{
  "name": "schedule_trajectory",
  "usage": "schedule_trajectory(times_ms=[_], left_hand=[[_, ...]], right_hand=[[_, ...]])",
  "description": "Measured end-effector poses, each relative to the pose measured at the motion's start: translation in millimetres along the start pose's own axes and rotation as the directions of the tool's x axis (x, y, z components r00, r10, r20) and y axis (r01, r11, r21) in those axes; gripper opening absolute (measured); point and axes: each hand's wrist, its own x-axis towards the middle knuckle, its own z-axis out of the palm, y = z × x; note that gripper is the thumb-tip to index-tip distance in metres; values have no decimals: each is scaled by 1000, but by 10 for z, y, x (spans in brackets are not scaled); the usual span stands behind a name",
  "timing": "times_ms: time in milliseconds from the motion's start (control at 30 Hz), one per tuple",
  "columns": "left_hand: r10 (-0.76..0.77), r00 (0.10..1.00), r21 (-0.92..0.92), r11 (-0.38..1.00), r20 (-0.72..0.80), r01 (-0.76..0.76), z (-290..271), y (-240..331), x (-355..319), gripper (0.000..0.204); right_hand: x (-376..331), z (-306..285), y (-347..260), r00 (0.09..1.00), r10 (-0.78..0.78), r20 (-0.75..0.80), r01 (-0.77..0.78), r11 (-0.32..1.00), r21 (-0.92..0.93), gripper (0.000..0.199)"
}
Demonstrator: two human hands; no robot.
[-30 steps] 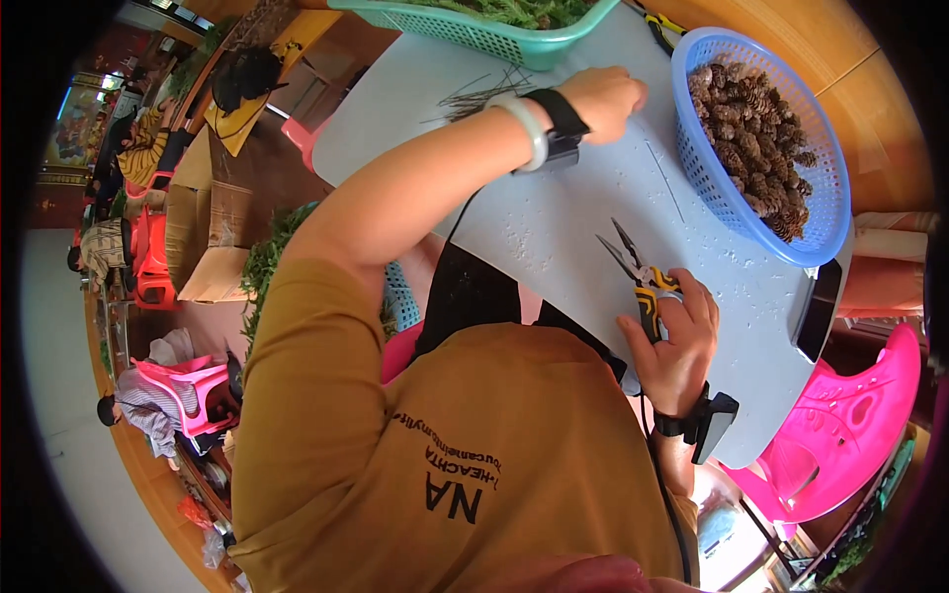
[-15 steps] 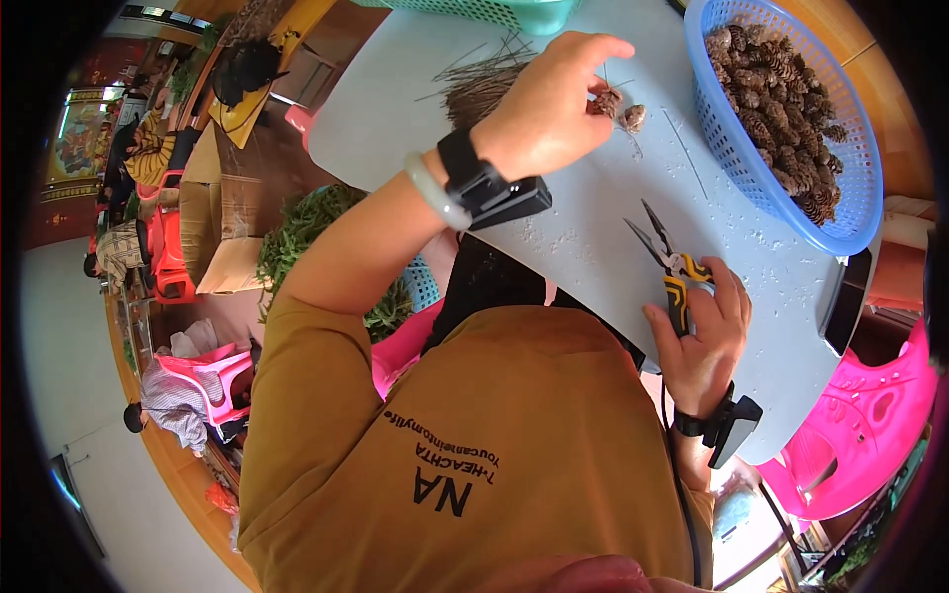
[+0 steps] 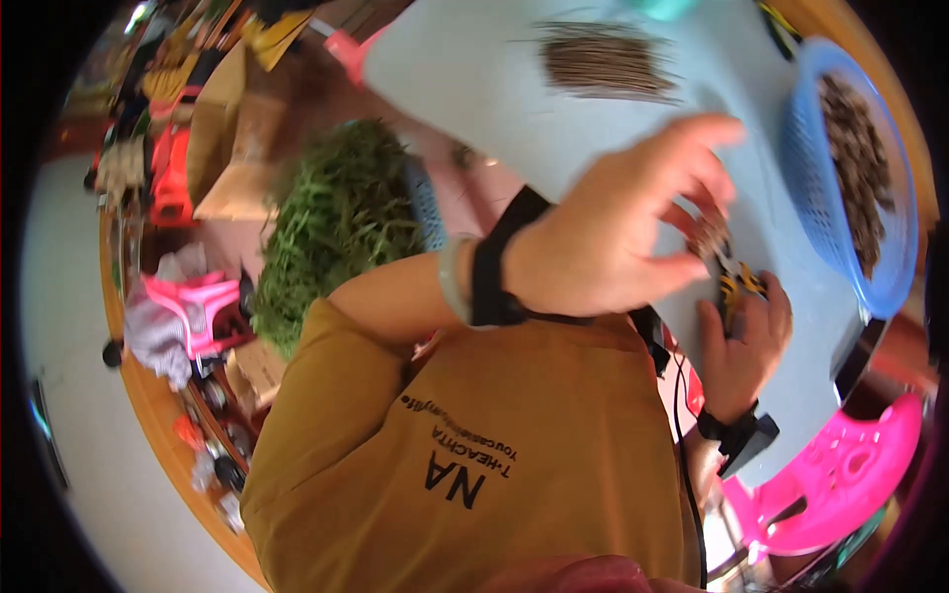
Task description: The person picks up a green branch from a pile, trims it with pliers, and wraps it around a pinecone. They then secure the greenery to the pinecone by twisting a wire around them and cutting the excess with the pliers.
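My left hand is over the right part of the light grey table, smeared by motion. Between its thumb and fingers is a small brown pine cone, partly hidden. My right hand, just below it, grips long-nose pliers with black and yellow handles. The pliers' jaws point up toward the pine cone and overlap it in view; whether they touch, I cannot tell. A bundle of thin brown wires lies farther back on the table.
At the far right stands a blue plastic basket of pine cones. Green artificial foliage fills a blue basket on my left, beside an open cardboard box. A pink chair is at the lower right.
My left hand has come back from the wires toward the pliers, bringing a pine cone. My right hand still holds the pliers. The whole view has shifted.
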Motion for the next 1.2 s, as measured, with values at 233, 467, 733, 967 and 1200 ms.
schedule_trajectory(times_ms=[233,467,733,967,1200], left_hand=[[111,992,227,969,-59,-95,79,-30,-441,67],[355,914,357,894,-197,-270,-16,42,-740,38],[448,853,504,820,-269,-271,-333,81,-1084,35],[267,846,682,717,-461,145,-1314,271,-1478,27],[62,499,499,-11,-865,867,-3259,-330,-2356,46]], right_hand=[[-75,37,-119,931,-54,-362,111,984,139,29],[12,332,-507,984,114,133,-164,325,931,35],[99,717,-962,986,48,158,-165,344,924,29],[113,693,-987,963,-202,180,-116,294,949,27],[27,730,-1046,931,-268,249,-163,307,938,27]])
